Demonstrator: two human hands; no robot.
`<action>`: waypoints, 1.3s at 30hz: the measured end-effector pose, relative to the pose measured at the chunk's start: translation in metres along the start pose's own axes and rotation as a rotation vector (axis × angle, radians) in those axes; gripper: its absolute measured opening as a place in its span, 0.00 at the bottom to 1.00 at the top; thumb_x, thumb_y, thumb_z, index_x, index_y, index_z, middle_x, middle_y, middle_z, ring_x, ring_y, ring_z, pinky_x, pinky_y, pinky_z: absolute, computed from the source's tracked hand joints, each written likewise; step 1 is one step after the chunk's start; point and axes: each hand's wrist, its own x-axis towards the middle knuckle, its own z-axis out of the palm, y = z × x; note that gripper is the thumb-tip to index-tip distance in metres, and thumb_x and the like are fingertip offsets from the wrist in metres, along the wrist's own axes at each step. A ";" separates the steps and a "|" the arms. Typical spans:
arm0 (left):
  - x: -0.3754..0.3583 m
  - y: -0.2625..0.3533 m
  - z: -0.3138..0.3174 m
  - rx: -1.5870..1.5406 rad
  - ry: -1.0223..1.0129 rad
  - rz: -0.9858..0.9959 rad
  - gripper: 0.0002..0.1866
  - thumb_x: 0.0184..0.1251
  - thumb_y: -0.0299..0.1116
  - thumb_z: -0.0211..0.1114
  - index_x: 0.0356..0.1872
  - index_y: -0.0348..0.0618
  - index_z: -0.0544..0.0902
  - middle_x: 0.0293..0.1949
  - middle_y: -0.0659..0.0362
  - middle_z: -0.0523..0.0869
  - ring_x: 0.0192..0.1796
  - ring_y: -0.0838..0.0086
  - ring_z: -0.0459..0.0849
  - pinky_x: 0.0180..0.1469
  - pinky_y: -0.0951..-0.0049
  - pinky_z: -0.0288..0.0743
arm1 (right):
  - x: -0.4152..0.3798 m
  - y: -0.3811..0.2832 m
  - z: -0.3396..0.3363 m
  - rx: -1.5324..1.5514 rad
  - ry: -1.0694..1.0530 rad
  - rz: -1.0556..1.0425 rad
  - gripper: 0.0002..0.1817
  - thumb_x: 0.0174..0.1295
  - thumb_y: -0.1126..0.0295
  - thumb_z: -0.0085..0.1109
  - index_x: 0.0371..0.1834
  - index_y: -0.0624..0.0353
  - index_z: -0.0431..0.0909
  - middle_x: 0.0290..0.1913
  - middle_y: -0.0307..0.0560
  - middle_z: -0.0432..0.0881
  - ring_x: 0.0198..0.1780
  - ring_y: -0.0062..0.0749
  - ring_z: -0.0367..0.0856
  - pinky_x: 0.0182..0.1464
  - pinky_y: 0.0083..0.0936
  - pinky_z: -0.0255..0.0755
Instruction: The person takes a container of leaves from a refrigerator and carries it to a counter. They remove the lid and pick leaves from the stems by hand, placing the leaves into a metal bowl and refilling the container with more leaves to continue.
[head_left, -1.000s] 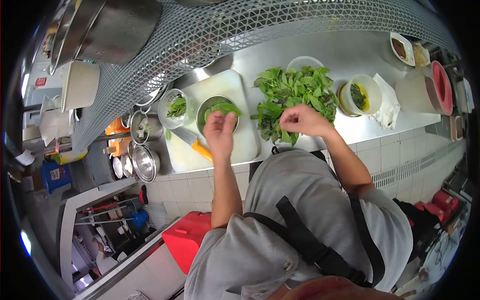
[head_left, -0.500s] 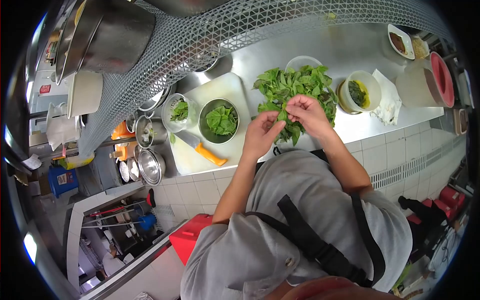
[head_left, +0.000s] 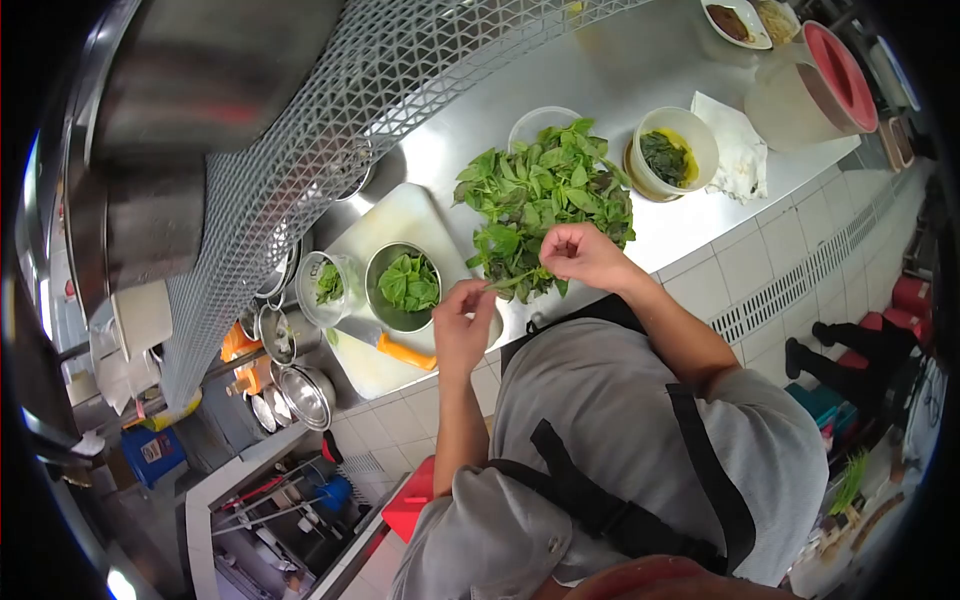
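A large heap of basil point(head_left: 550, 185) lies on the steel counter in front of me. At its near edge my right hand point(head_left: 585, 256) is closed in a pinch on a basil sprig point(head_left: 541, 273). Lower and to the left, my left hand point(head_left: 464, 318) has thumb and fingers pinched on a green basil leaf point(head_left: 502, 284). Beside that hand stands a steel bowl point(head_left: 378, 318) holding picked leaves point(head_left: 409, 283). An orange-handled knife point(head_left: 407, 351) rests on the white cutting board point(head_left: 372, 375), its blade mostly hidden by the bowl.
Left of the bowl is a clear container point(head_left: 312, 308) with some greens. To the right stand a tub of dark leaves in yellow liquid point(head_left: 650, 190), a crumpled white cloth point(head_left: 735, 150) and a red-lidded container point(head_left: 790, 105). A wire-mesh shelf point(head_left: 370, 70) overhangs the counter.
My hands have moved apart: the left went down and leftward toward the steel bowl, the right stayed by the heap. The whole view has tilted and shifted.
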 end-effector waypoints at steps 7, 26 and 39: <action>0.008 0.024 0.013 0.055 0.018 0.132 0.15 0.62 0.27 0.69 0.49 0.36 0.80 0.44 0.53 0.86 0.41 0.68 0.85 0.44 0.72 0.78 | 0.001 -0.021 -0.005 -0.030 -0.012 0.068 0.02 0.61 0.76 0.62 0.33 0.59 0.79 0.25 0.32 0.78 0.26 0.13 0.74 0.30 0.14 0.68; 0.004 0.033 0.025 0.229 -0.189 0.249 0.04 0.62 0.24 0.65 0.35 0.35 0.82 0.33 0.52 0.86 0.35 0.64 0.85 0.42 0.70 0.77 | -0.023 -0.019 0.014 -0.388 -0.052 -0.146 0.03 0.58 0.73 0.66 0.34 0.59 0.83 0.22 0.33 0.78 0.24 0.13 0.71 0.27 0.17 0.65; 0.011 -0.012 -0.082 0.427 0.152 -0.042 0.06 0.64 0.25 0.65 0.39 0.34 0.83 0.37 0.49 0.87 0.39 0.64 0.86 0.47 0.68 0.78 | 0.014 -0.034 -0.022 -0.474 0.039 -0.102 0.08 0.57 0.71 0.65 0.39 0.58 0.83 0.32 0.41 0.84 0.29 0.24 0.80 0.31 0.26 0.73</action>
